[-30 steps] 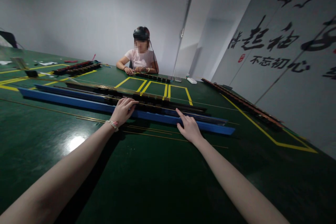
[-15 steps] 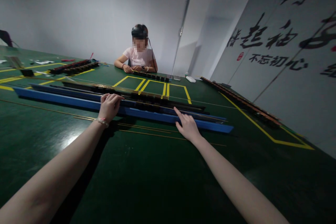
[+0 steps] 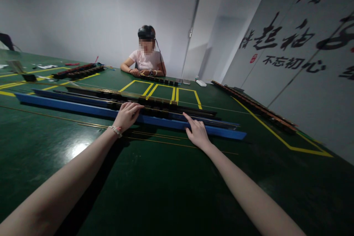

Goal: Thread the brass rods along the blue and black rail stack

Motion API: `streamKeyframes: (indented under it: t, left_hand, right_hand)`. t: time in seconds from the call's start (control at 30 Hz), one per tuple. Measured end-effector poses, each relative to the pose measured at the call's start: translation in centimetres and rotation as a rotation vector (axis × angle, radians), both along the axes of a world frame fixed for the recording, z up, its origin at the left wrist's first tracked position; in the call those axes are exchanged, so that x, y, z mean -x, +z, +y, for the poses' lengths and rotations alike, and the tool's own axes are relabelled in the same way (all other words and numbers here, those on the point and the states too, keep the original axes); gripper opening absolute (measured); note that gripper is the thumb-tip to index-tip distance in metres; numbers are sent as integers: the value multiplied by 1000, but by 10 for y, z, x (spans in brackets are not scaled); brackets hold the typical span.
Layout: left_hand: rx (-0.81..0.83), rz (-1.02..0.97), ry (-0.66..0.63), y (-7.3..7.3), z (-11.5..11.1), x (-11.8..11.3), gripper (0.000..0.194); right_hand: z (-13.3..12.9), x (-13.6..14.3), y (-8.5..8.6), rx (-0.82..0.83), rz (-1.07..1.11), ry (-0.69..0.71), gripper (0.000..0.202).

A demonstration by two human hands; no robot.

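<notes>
A long blue trough [image 3: 69,106] lies across the green table in front of me, with dark strips and small black blocks [image 3: 155,113] in it. My left hand [image 3: 127,115] is over the trough's middle, fingers drawn together at a thin brass rod [image 3: 166,111]; the underside of that grip is hidden. Farther right, my right hand [image 3: 197,132] stretches its index finger to the right part of the rod, thumb apart and the other fingers loosely bent. Several loose brass rods [image 3: 155,134] lie on the table on the near side of the trough.
Behind the trough are more rods and a black strip [image 3: 193,110]. Yellow tape [image 3: 163,85] marks boxes on the table [image 3: 166,184]. Across sits a person [image 3: 146,59] at a row of black blocks [image 3: 163,80]. Long dark assemblies lie left [image 3: 83,71] and right [image 3: 257,107].
My left hand has slid to the right along the trough, uncovering black blocks on its left and closing the gap to my right hand. The right hand has stayed in place.
</notes>
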State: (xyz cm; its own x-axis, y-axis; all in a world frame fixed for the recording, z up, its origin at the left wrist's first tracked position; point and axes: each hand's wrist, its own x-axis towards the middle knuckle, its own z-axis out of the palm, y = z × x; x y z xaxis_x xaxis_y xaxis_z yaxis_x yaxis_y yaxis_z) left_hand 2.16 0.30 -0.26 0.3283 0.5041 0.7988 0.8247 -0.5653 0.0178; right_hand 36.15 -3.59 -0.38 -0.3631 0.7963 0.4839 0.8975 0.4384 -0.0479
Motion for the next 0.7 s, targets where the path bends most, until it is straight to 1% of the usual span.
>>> streamKeyframes:
  t: [0.07, 0.27, 0.33, 0.4, 0.57, 0.63, 0.7]
  left_hand:
    - [-18, -17, 35, 1, 1, 6, 24]
    - [-52, -132, 226, -2, 6, 30, 15]
    - [-49, -153, 238, -3, 5, 32, 15]
    - [-32, -119, 191, -3, 3, 27, 18]
    - [13, 80, -14, 0, -4, 2, 35]
    - [29, 112, -58, 1, -5, -5, 34]
    - [30, 82, -49, 2, -5, -6, 30]
  right_hand:
    - [0, -1, -1, -9, -11, 3, 67]
    - [-2, -2, -2, -22, -29, 23, 67]
    - [-2, -2, -2, -25, -35, 22, 66]
    - [-2, -2, -2, -27, -39, 19, 66]
    - [-3, -1, 0, -18, -36, 17, 66]
    - [-3, -1, 1, -13, -35, 14, 66]
    - [-3, -1, 1, -12, -41, 9, 67]
